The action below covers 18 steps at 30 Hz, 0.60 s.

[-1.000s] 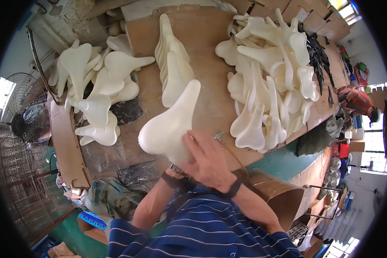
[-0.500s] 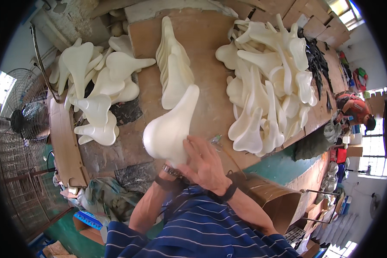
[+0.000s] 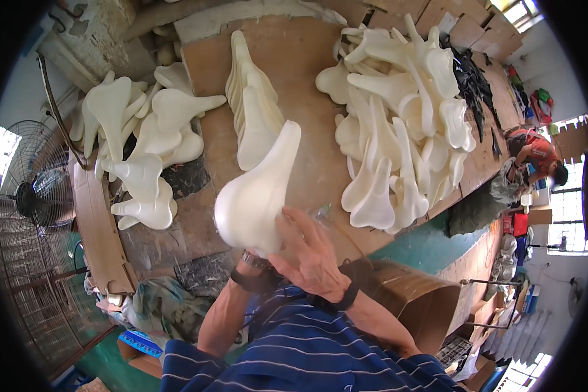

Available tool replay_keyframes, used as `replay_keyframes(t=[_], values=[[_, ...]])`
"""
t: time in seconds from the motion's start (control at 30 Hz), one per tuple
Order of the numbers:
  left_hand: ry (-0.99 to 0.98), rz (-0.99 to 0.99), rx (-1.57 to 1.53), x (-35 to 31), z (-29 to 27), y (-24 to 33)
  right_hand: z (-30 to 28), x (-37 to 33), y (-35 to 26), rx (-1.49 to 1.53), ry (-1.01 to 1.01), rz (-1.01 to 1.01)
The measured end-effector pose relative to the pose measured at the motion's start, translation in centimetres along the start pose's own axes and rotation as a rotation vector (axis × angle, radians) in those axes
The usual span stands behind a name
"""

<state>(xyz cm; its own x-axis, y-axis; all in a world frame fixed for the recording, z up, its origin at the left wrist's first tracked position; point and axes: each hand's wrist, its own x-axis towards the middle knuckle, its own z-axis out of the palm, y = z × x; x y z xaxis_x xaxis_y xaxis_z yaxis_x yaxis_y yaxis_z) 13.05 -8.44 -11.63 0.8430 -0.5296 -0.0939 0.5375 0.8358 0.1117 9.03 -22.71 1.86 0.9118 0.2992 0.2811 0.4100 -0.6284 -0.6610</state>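
Observation:
A cream-white foam bicycle saddle pad is held up in front of me, its narrow nose pointing away and slightly right. My left hand supports its wide end from beneath; the pad hides those fingers, and only the wrist with a metal watch shows clearly. Along the pad's lower right edge lies my right hand, open, fingers apart and a little blurred. Just beyond, a neat overlapping row of like saddle pads lies on the cardboard-covered table.
Loose saddle pads are heaped at the left and in a bigger pile at the right. Black scraps lie beyond that pile. A cardboard box stands near my right arm, a caged fan far left. Another person bends at far right.
My right hand's fingers have shifted slightly along the pad's edge and spread a little. The view has turned a little, so the table things sit slightly further left.

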Motion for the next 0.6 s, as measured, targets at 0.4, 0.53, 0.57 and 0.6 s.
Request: replay_keyframes(t=[0.4,0.53,0.57,0.6], values=[[0.633,0.288,1.775,0.9,9.8,1.1,-0.6,-4.1,3.2,0.426,-0.170,0.256],[0.587,0.345,1.791,0.8,10.4,0.5,-0.5,-4.4,1.5,0.498,-0.022,0.324],[0.576,0.359,1.793,0.8,10.5,0.4,-0.5,-4.7,1.3,0.565,-0.001,0.414],[0.575,0.350,1.815,0.7,10.8,0.3,-0.4,-5.0,1.3,0.554,-0.001,0.396]])
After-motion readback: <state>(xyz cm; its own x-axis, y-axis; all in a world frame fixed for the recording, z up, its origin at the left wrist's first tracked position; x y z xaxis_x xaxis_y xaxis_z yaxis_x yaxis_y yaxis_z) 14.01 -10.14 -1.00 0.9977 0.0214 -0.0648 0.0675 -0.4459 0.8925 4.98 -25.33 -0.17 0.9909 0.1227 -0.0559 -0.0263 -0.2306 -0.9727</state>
